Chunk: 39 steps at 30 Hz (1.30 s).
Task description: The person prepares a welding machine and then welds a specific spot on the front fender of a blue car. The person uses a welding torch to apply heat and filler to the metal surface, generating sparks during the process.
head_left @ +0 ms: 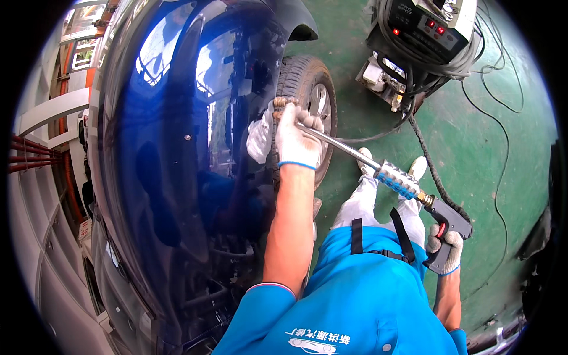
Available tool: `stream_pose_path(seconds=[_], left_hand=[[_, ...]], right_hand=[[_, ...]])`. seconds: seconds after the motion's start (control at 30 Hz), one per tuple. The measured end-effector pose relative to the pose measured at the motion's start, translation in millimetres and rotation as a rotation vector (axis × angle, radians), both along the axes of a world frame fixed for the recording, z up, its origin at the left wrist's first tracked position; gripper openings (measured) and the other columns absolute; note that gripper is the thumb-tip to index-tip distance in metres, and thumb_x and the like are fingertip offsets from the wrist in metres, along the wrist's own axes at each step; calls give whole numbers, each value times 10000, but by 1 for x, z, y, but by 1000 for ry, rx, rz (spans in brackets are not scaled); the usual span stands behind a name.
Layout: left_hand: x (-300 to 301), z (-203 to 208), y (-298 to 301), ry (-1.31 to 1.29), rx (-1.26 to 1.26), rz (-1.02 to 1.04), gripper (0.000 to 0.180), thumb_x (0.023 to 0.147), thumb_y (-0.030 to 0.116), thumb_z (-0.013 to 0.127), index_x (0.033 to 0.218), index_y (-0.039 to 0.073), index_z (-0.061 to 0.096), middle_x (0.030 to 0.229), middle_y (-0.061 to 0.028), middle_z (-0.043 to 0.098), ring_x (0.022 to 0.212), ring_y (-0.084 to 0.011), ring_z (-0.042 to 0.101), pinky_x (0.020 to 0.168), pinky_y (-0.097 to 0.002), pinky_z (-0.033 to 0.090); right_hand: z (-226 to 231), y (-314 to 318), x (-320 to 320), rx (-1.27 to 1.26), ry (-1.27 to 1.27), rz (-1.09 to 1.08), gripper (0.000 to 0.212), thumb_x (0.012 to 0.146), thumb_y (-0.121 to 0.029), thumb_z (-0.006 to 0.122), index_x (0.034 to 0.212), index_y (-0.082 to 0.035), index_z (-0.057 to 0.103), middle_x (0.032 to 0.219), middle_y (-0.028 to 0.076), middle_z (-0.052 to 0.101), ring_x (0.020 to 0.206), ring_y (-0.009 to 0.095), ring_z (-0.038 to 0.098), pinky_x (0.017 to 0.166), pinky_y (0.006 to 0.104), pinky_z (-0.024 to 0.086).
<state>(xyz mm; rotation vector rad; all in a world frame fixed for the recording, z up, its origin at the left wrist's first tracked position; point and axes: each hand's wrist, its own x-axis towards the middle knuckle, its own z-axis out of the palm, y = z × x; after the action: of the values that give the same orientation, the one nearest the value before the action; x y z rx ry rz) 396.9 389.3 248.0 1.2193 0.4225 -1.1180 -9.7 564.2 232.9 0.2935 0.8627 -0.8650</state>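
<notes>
My left hand [300, 139], in a white glove with a blue cuff, is closed around the front end of a slide-hammer dent puller gun [340, 146]. A copper-coloured tip [285, 102] shows just beyond the fingers, in front of the tyre. Beside that hand hangs a crumpled white cloth [259, 139]; whether the fingers hold it I cannot tell. My right hand [448, 247], gloved too, wraps the gun's black pistol grip, near its red trigger [441, 229]. Between both hands the ribbed metal slide weight [397, 179] sits on the rod. A small bare mark [188, 137] shows on the blue car panel [177, 177].
A wheel [322, 97] stands right of the panel. The welding machine [429, 26], with coiled cables and a lit red display, stands at the far right. A thick black cable [431, 160] runs from it to the gun. Thin cords [503, 177] cross the green floor [473, 148].
</notes>
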Motion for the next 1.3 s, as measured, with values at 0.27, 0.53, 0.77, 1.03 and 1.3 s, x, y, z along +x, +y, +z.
stream_pose_path(seconds=[0.27,0.53,0.77,1.03,1.3], left_hand=[[24,-59,12,598,-984,-196,577,1006,605,397,755,119,579,520,60,266,409,-81,252,414,-267,247],[0,-24,-9,-109,-31,-140,261,1001,350,596,888,137,498,593,80,285,451,-64,251,422,-239,211],[9,-42,11,460,-994,-372,295,1015,294,546,776,123,516,536,69,298,427,-65,281,449,-237,281],[-10,70,-45,-1585,183,-1694,404,906,333,620,1224,85,609,1122,-133,668,983,-320,657,935,-460,503],[74,54,-74,-2911,516,-1963,697,861,398,642,1411,-1,487,1496,-180,450,1426,-332,356,1180,-503,236]], right_hand=[[-15,23,-2,-226,35,115,466,729,-226,760,984,130,601,689,166,619,539,245,608,504,329,528],[-5,26,7,-6,-22,10,411,734,-185,711,967,134,600,692,179,636,540,240,627,513,311,559],[-20,46,3,-78,-23,-2,463,707,-237,710,980,121,604,694,168,638,538,246,615,503,323,527],[-44,68,-24,-29,-535,-287,447,763,-204,664,1074,104,574,769,140,605,604,183,500,574,322,410],[-69,88,-28,-69,-620,-476,605,813,-168,649,1360,4,458,1037,107,621,675,145,488,620,311,426]])
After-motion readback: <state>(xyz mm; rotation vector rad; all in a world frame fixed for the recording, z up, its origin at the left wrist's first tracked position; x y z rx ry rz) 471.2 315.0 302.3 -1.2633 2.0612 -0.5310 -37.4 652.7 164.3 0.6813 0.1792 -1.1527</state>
